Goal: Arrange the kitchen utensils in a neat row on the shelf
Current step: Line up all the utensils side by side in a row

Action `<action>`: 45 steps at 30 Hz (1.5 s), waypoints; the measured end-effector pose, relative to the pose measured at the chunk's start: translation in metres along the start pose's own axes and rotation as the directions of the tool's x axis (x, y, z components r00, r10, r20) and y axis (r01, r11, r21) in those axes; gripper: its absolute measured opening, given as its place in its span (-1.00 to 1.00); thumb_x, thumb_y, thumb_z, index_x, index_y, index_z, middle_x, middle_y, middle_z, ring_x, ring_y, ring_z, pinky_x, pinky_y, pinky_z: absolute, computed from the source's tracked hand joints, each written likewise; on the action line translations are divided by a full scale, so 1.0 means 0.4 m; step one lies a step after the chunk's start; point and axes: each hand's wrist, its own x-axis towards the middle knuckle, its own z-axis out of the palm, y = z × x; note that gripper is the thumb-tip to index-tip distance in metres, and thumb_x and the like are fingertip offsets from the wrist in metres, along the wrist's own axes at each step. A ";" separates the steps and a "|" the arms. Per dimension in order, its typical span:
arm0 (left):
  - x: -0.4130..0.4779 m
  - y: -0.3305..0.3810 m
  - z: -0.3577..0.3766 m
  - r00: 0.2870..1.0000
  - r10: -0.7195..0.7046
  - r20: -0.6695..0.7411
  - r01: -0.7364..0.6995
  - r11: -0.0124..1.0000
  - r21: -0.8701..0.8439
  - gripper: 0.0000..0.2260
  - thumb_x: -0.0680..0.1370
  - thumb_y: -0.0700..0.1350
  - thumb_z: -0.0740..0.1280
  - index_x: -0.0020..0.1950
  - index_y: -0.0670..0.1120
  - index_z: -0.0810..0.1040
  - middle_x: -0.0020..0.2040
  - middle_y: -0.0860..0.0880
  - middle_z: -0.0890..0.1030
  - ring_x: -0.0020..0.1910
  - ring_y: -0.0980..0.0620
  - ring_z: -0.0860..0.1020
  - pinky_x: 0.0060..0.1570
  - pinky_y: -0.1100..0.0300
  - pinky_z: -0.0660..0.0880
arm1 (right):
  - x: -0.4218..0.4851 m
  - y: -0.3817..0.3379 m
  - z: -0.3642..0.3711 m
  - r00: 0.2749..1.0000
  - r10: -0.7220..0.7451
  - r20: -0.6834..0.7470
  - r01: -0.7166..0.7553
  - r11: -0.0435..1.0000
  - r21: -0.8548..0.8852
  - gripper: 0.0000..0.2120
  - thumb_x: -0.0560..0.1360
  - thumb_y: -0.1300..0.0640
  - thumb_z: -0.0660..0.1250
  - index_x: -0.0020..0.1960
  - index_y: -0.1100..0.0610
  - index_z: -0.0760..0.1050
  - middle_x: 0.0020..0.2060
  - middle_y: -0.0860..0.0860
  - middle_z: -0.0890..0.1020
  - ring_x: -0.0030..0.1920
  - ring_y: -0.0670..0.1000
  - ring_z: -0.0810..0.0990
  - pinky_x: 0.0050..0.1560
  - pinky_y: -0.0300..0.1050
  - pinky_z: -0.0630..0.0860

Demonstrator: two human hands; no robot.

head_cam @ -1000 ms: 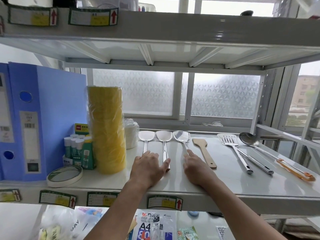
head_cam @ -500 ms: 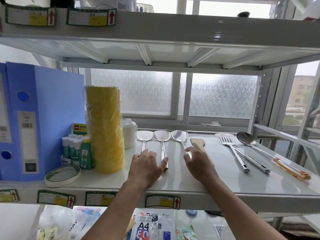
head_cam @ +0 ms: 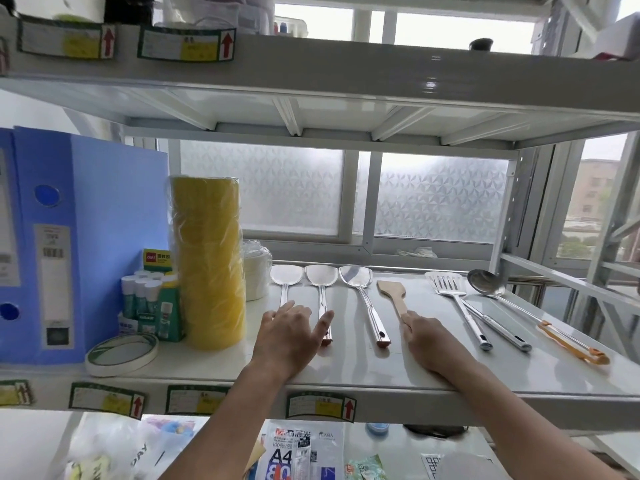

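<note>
We see our two forearms bare to the bottom edge, no sleeves in view. Our left hand [head_cam: 289,336] and right hand [head_cam: 427,342] wear no gloves, rings or watch.

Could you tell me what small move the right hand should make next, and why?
Probably swing the wooden spatula upright with the right hand on its handle: it slants, while the three steel spatulas beside it lie roughly parallel.
</note>
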 end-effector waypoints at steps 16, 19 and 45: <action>0.012 -0.012 0.018 0.998 0.041 -0.036 -0.041 0.999 0.000 -0.35 0.63 0.36 -0.12 0.16 -0.03 0.60 0.13 0.03 0.61 0.23 0.03 0.49 0.28 0.00 0.31 | -0.032 -0.025 -0.005 0.998 -0.013 -0.061 0.015 0.999 0.033 -0.80 0.61 0.17 0.10 0.06 0.18 0.49 -0.19 0.08 0.53 -0.15 0.16 0.44 -0.09 0.01 0.38; 0.016 -0.017 0.024 0.998 0.051 -0.035 -0.051 0.999 0.011 -0.32 0.62 0.38 -0.16 0.16 -0.02 0.60 0.12 0.06 0.60 0.24 0.04 0.48 0.28 -0.02 0.32 | -0.038 -0.028 -0.008 0.998 -0.008 -0.065 0.010 0.999 0.031 -0.79 0.61 0.16 0.10 0.07 0.19 0.48 -0.16 0.11 0.54 -0.15 0.18 0.46 -0.09 0.02 0.41; 0.020 -0.021 0.030 0.997 0.064 -0.036 -0.063 0.997 0.037 -0.34 0.62 0.37 -0.16 0.10 0.01 0.61 0.07 0.06 0.60 0.20 0.03 0.50 0.24 -0.02 0.35 | -0.048 -0.023 -0.010 0.997 0.012 -0.073 -0.008 0.999 0.053 -0.80 0.56 0.14 0.08 -0.09 0.15 0.46 -0.19 0.12 0.58 -0.18 0.20 0.54 -0.17 0.07 0.47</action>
